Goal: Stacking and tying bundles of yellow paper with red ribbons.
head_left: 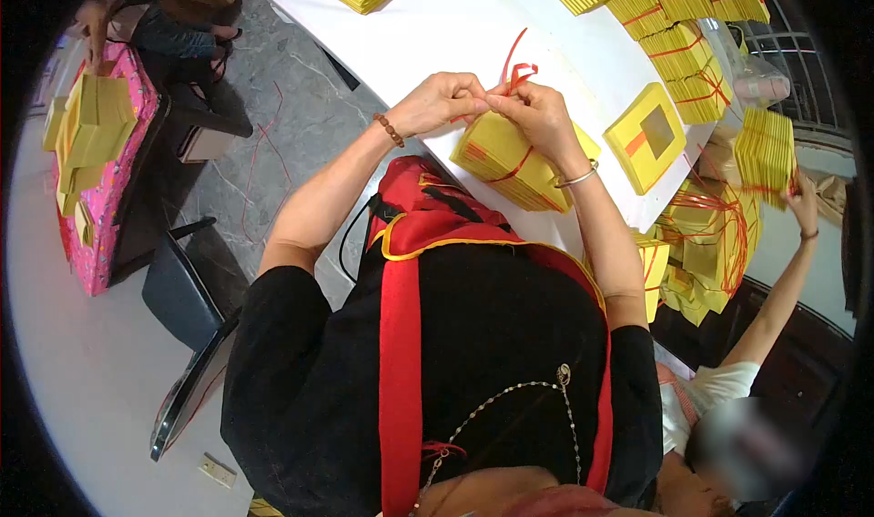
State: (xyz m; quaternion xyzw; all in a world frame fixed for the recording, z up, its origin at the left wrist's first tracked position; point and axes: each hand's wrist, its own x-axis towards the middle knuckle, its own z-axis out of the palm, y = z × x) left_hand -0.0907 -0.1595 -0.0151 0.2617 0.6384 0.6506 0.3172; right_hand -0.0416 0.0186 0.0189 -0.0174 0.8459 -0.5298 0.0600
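Note:
A thick bundle of yellow envelopes point(510, 160) lies at the near edge of the white table point(419, 44), bound by a red ribbon. Above its far end, my left hand point(446, 103) and my right hand point(537, 121) meet with fingertips pinched together. Between them is red ribbon point(521, 73), with a loop and a loose tail standing up past my right fingers. My right palm and wrist are close over the bundle. My left wrist stays beside it, over the table's edge. The exact crossing of the ribbon is hidden by my fingers.
A flat yellow stack point(644, 139) with a grey rectangle lies to the right. Tied bundles point(687, 62) line the far right edge. A co-worker's hand point(803, 206) holds another bundle. On the left are a pink-covered table point(118, 167) and a dark chair point(182, 289).

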